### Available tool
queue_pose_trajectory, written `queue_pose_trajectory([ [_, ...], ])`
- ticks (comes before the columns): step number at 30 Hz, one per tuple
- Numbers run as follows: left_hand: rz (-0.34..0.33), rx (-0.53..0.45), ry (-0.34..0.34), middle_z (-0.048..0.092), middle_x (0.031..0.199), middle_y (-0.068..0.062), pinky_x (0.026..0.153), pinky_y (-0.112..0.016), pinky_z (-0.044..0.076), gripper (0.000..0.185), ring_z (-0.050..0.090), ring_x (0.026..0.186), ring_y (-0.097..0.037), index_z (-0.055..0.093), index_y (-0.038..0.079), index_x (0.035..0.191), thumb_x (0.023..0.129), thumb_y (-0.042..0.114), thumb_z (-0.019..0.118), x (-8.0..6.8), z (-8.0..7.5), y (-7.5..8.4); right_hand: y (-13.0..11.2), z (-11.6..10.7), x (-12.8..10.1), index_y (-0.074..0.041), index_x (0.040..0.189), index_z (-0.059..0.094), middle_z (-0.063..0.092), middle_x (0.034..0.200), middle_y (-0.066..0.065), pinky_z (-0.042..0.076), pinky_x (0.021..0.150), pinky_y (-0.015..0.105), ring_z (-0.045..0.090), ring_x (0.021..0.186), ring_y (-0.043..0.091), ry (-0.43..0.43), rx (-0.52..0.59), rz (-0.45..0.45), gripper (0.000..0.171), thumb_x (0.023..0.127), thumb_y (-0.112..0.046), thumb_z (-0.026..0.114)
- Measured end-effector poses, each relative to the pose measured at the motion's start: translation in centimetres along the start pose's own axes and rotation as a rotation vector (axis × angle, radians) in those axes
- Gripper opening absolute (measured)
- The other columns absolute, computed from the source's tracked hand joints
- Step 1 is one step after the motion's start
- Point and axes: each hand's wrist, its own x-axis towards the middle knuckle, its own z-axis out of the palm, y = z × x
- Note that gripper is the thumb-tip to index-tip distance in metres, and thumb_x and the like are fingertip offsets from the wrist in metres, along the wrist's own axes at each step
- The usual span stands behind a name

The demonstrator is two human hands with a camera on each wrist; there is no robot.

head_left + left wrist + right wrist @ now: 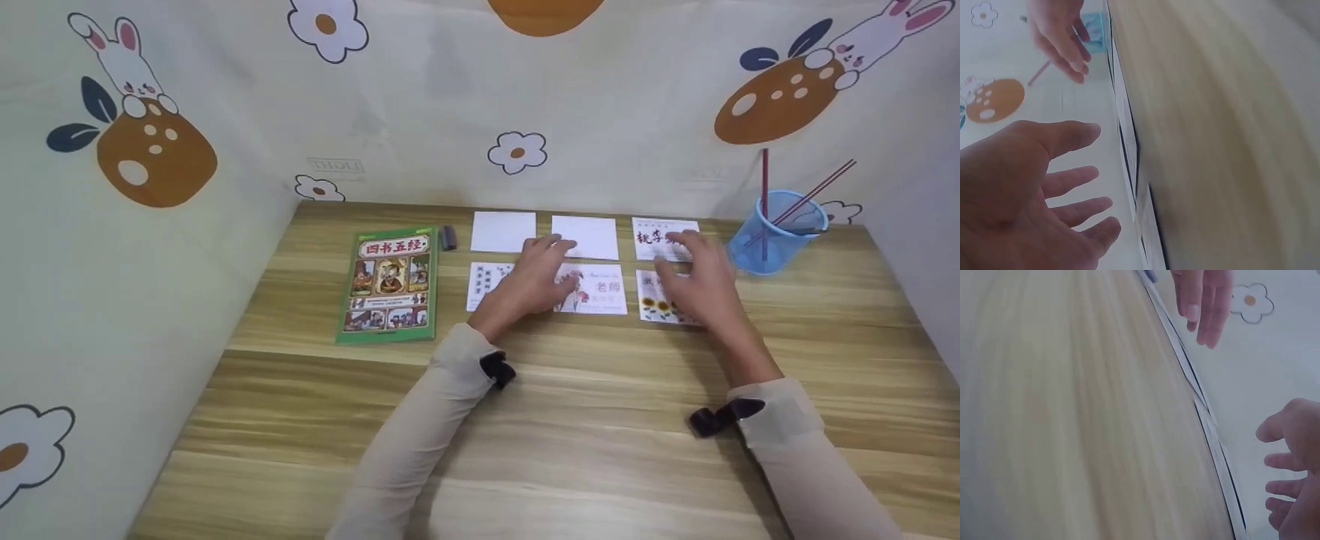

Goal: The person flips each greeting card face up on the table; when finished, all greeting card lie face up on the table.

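Several cards lie in two rows on the wooden table. At the back are a blank white card (pixel 503 232), a second blank card (pixel 596 234) and a card with large dark red characters (pixel 645 238). The front row has a card with small dark writing (pixel 482 283), a card with pink characters (pixel 606 292) and a sunflower card (pixel 656 307). My left hand (pixel 529 277) hovers over the left and middle cards, fingers apart and holding nothing. Above the right-hand cards is my right hand (pixel 703 277), fingers spread; both wrist views show it off the table.
A green-edged comic-style book (pixel 390 285) lies left of the cards, a small dark block (pixel 448 238) at its upper corner. Behind the right hand stands a blue mesh cup (pixel 776 240) holding red sticks (pixel 814 191). A patterned cloth wall (pixel 420 112) borders the table's back.
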Motion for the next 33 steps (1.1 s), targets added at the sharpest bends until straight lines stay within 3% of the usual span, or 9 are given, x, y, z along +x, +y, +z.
queue_pose_trajectory([
  [4, -0.036, -0.031, 0.049, 0.048, 0.166, -0.013, 0.129, -0.043, 0.041, 0.059, 0.043, 0.152, -0.032, 0.050, 0.013, 0.161, 0.107, 0.028, 0.068, 0.2, -0.4, -0.7, -1.8, 2.0, 0.7, 0.008, 0.145, 0.061, 0.054, 0.154, 0.035, 0.028, 0.130, 0.066, 0.043, 0.150, 0.053, -0.040, 0.035, -0.088, 0.050, 0.103, -0.017, 0.069],
  [9, -0.075, -0.057, 0.055, 0.046, 0.168, -0.012, 0.129, -0.044, 0.042, 0.058, 0.042, 0.155, -0.031, 0.051, 0.015, 0.160, 0.107, 0.028, 0.069, 0.3, -0.4, -0.9, -3.7, 3.8, 1.3, 0.011, 0.148, 0.057, 0.056, 0.153, 0.034, 0.029, 0.132, 0.062, 0.045, 0.151, 0.051, -0.135, 0.028, -0.123, 0.054, 0.104, -0.019, 0.069],
  [15, -0.042, -0.032, 0.042, 0.052, 0.166, -0.011, 0.131, -0.045, 0.039, 0.057, 0.045, 0.155, -0.033, 0.052, 0.013, 0.159, 0.106, 0.029, 0.069, 0.4, -0.4, -0.9, -4.4, 4.7, 1.1, 0.006, 0.154, 0.053, 0.049, 0.161, 0.033, 0.028, 0.132, 0.063, 0.040, 0.155, 0.050, -0.239, -0.003, -0.123, 0.060, 0.105, -0.025, 0.068],
  [21, 0.005, 0.014, 0.032, 0.061, 0.159, -0.009, 0.129, -0.043, 0.040, 0.056, 0.054, 0.148, -0.033, 0.054, 0.010, 0.157, 0.106, 0.029, 0.070, 0.5, -0.3, -1.1, -4.1, 5.0, 1.1, 0.006, 0.154, 0.053, 0.051, 0.161, 0.031, 0.029, 0.133, 0.059, 0.042, 0.156, 0.047, -0.249, 0.026, -0.121, 0.059, 0.105, -0.023, 0.068],
  [33, -0.051, -0.086, -0.010, 0.056, 0.164, -0.004, 0.128, -0.043, 0.042, 0.059, 0.049, 0.149, -0.030, 0.050, 0.015, 0.161, 0.107, 0.032, 0.068, 0.3, -0.1, -0.8, -3.8, 5.0, 1.0, 0.007, 0.154, 0.052, 0.053, 0.159, 0.032, 0.032, 0.132, 0.059, 0.046, 0.153, 0.048, -0.273, 0.022, -0.117, 0.059, 0.105, -0.022, 0.068],
])
